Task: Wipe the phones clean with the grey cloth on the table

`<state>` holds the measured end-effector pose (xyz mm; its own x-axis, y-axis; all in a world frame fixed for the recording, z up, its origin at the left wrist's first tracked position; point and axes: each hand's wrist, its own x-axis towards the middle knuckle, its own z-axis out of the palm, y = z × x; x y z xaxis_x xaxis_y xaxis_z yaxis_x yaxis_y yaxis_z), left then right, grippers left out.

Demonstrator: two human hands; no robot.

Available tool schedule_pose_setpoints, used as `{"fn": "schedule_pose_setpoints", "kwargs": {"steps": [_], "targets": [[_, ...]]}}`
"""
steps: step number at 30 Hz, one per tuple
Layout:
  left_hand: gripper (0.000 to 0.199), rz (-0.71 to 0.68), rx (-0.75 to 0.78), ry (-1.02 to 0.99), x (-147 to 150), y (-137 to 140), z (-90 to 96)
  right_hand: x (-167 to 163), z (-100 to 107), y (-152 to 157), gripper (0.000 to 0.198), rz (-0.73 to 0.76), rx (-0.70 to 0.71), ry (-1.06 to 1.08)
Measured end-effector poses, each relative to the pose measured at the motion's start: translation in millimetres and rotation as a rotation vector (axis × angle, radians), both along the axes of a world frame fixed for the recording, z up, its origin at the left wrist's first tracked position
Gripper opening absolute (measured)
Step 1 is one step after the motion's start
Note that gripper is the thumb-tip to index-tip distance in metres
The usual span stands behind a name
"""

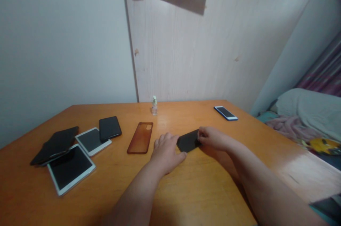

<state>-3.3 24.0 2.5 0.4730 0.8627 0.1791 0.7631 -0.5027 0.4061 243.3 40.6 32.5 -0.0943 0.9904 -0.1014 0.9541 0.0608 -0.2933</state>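
A dark, flat, phone-shaped slab (188, 141), seemingly a phone, lies on the table between both hands. My left hand (165, 152) rests palm down at its left end, fingers apart, with the thumb and forefinger along that end. At the opposite end, my right hand (211, 138) has its fingers curled and pinched together at the edge; the fingertips are partly hidden. Just left of my left hand lies a translucent brown phone case (140, 139) with a camera cutout.
A small clear spray bottle (154, 107) stands at the back, and a blue-edged phone (225, 113) lies back right. On the left are a black tablet (110, 128), two white-framed tablets (92, 140) and a dark folding cover (57, 144). The wooden table (194, 197) ends near the wall.
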Motion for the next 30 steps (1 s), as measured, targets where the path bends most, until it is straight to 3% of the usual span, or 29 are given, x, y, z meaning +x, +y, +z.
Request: {"fn": "schedule_pose_setpoints", "kwargs": {"steps": [2,7,12,17,22,27,30], "targets": [[0.052,0.004,-0.005,-0.002,0,-1,1.0,1,0,0,0.008,0.03,-0.032,0.039],[0.051,0.006,0.01,-0.014,0,0,-0.7,8,3,0,0.009,-0.13,0.02,-0.094],[0.05,0.002,0.014,-0.02,0,-1,-0.9,7,4,-2,0.007,0.055,-0.053,0.049],[0.049,0.003,0.014,-0.007,0,-2,1.3,8,8,-3,0.009,-0.106,-0.02,-0.061],[0.051,0.0,0.004,0.003,0,-1,0.0,7,9,-7,0.008,0.085,-0.107,0.111],[0.05,0.0,0.014,-0.001,0,-1,-0.7,8,11,-7,0.008,-0.062,-0.049,-0.029],[0.051,0.005,-0.007,0.003,1,-2,1.0,4,14,-10,0.008,-0.008,-0.091,0.016]]}}
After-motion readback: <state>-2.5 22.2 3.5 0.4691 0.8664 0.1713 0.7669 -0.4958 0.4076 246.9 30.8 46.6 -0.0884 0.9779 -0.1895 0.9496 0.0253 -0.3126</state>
